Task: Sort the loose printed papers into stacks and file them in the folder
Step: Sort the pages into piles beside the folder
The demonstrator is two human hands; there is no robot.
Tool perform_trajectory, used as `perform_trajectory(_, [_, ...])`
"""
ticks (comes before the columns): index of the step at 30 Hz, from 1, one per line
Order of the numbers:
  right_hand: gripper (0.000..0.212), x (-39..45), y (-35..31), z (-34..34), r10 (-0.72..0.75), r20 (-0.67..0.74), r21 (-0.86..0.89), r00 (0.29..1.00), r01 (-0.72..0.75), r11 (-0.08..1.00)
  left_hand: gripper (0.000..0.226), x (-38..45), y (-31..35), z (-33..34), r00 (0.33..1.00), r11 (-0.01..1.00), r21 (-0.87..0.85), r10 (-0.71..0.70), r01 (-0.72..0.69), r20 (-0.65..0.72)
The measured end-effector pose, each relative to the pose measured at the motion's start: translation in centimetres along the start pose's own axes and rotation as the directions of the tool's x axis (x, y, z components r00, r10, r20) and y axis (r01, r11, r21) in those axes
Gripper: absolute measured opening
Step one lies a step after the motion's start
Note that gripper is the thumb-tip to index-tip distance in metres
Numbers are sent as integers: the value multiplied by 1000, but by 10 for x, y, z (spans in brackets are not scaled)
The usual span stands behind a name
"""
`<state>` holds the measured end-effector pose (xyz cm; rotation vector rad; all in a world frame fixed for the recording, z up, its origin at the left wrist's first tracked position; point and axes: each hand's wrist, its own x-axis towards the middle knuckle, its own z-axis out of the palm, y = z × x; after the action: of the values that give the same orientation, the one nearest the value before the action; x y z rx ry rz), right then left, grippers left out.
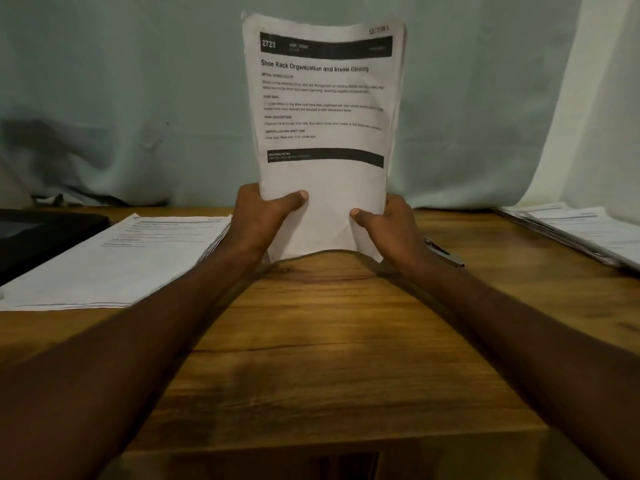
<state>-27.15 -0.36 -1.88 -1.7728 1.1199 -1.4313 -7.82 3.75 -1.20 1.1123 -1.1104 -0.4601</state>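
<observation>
A bundle of printed papers [323, 116] stands upright in the middle of the wooden table [329, 341], its bottom edge resting on the wood. The front sheet has a black header bar and a printed title. My left hand [265, 220] grips the bundle's lower left edge, thumb on the front. My right hand [386, 230] grips the lower right edge the same way. A second stack of printed papers [114, 258] lies flat to the left. More papers [585, 230] lie at the right edge on what may be a folder.
A black flat object [41, 233] sits at the far left behind the left stack. A pen [445, 254] lies just right of my right hand. A pale cloth [138, 98] hangs behind the table. The table's front edge [311, 448] is near me.
</observation>
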Motion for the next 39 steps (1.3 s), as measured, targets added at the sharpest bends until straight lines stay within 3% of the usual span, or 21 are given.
perform_trajectory(6, [45, 3, 2, -1, 66, 33, -37, 997, -65, 997, 65, -3, -4, 4, 990, 989, 71, -133, 130, 39])
perform_trajectory(11, [43, -3, -9, 0, -114, -53, -107, 992, 108, 988, 52, -5, 6, 6, 996, 991, 120, 67, -60, -51])
perform_trajectory(17, [44, -6, -2, 5, 14, 55, -245, 998, 0, 970, 52, -8, -3, 7, 999, 937, 347, -34, 31, 3])
perform_trajectory(20, [46, -5, -1, 4, 4, 12, -225, 1000, -1, 974, 51, -7, -1, 7, 1000, 938, 347, -19, 22, -11])
perform_trajectory(23, [47, -6, -1, 5, 17, 75, -280, 997, 5, 960, 50, -9, -1, 6, 1000, 929, 369, -28, 29, -8])
perform_trajectory(27, [50, -6, -1, 4, 25, 58, -268, 998, -9, 963, 46, -13, -2, 10, 998, 925, 380, 50, -29, -46])
perform_trajectory(30, [47, -5, 2, 3, 18, 118, -285, 993, 17, 958, 45, -14, -3, 11, 999, 906, 423, 36, -21, -28])
perform_trajectory(39, [48, -4, 5, -2, 62, 105, -259, 993, -33, 965, 49, -17, -4, 8, 999, 911, 413, 2, 11, -33])
